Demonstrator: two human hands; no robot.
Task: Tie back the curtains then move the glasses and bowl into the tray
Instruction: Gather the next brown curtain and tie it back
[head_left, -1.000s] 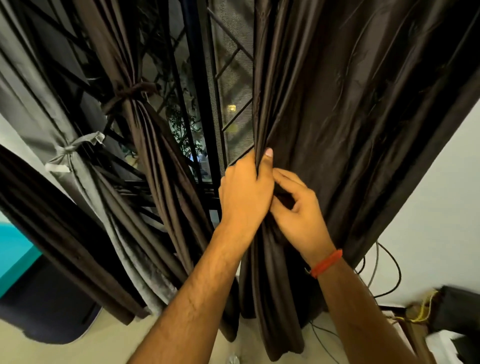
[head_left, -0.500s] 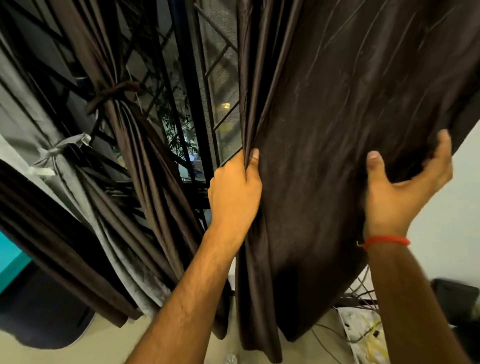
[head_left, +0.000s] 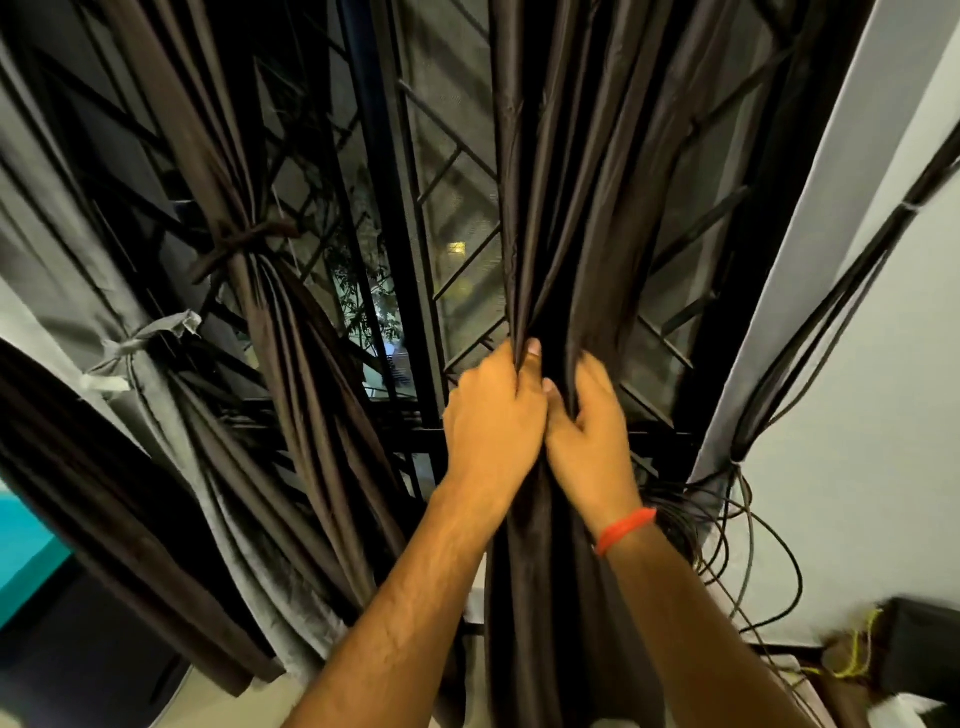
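A dark brown curtain (head_left: 587, 171) hangs in front of the window, bunched into a narrow column of folds. My left hand (head_left: 493, 421) grips its left edge, thumb up against the cloth. My right hand (head_left: 592, 431), with a red band on the wrist, grips the gathered folds right beside it; the two hands touch. Further left, a second brown curtain (head_left: 291, 332) is tied back with a brown band (head_left: 244, 241). A grey curtain (head_left: 156, 395) at the left is bound with a grey tie (head_left: 140, 340). No glasses, bowl or tray are in view.
Behind the curtains is a window with a black metal grille (head_left: 447, 218). A bundle of black cables (head_left: 727, 519) hangs down the white wall (head_left: 857, 415) at the right. A dark box with yellow wires (head_left: 857, 654) sits at the lower right.
My right hand swept the curtain's right side in from the far right and now holds the gathered folds against my left hand. The window grille at the right has come into view.
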